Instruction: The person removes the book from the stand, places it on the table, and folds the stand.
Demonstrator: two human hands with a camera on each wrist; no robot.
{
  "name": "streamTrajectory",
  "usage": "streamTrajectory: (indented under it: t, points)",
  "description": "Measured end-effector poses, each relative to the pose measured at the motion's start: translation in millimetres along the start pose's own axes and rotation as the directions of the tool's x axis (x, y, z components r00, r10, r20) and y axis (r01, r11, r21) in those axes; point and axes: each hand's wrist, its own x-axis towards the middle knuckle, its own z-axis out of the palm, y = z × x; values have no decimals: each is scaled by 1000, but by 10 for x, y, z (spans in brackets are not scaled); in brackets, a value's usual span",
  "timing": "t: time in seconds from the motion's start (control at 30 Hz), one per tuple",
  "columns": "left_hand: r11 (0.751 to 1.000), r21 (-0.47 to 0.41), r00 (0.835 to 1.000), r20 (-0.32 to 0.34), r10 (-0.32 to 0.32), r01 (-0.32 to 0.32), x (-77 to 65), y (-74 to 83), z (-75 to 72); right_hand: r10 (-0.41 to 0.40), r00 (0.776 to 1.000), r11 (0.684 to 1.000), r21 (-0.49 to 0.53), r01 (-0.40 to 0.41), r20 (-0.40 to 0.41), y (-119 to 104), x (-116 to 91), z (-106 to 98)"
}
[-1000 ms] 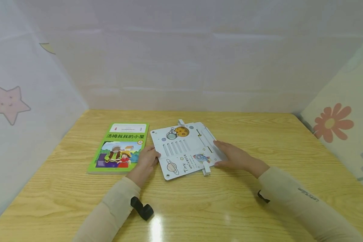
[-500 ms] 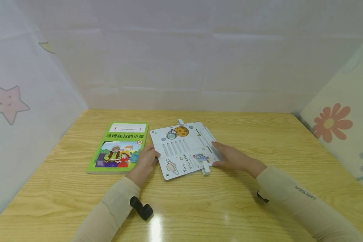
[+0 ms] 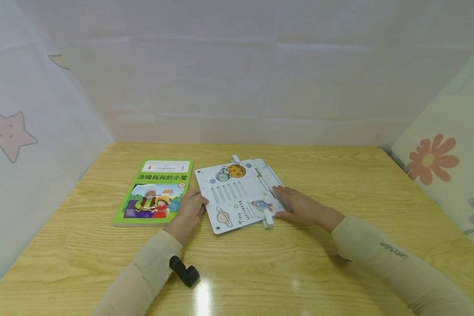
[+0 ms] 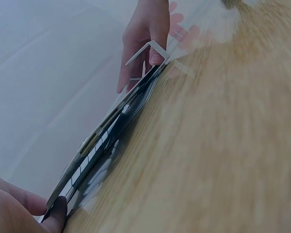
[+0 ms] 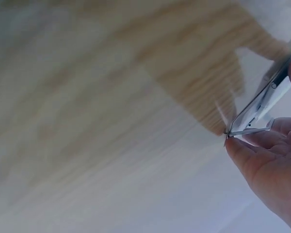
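In the head view a white book stand (image 3: pixel 231 193) with space drawings and "Tiny universe" lettering lies flat-folded and slightly turned on the table. My left hand (image 3: pixel 191 207) pinches its left edge between thumb and fingers; the left wrist view shows this hand (image 4: pixel 19 208) at the near end of the layered stand (image 4: pixel 104 138). At the opposite edge, my right hand (image 3: pixel 306 208) holds the ledge, thumb and fingers spread along it. Two white page clips stick out, the upper one (image 3: pixel 235 159) and the lower one (image 3: pixel 268 220). The right wrist view shows the right hand's thumb (image 5: pixel 242 150) against the stand's corner.
A green picture book (image 3: pixel 156 193) lies just left of the stand, beside my left hand. The wooden table (image 3: pixel 260 272) is bounded by a pale cloth (image 3: pixel 237 87) at the back and sides. A black strap (image 3: pixel 184 271) hangs from my left sleeve.
My right hand has shifted slightly left, and the ledge under it looks narrower, as if tilting up. The left hand stays on its edge; the view has drifted a little.
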Motion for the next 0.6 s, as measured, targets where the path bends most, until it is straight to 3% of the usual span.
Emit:
streamTrajectory:
  t: [0.6]
  points:
    - [1000,24,1000,-3,-12,12,0,-6,1,32,999,999,-33,-31,35,-62,21,19]
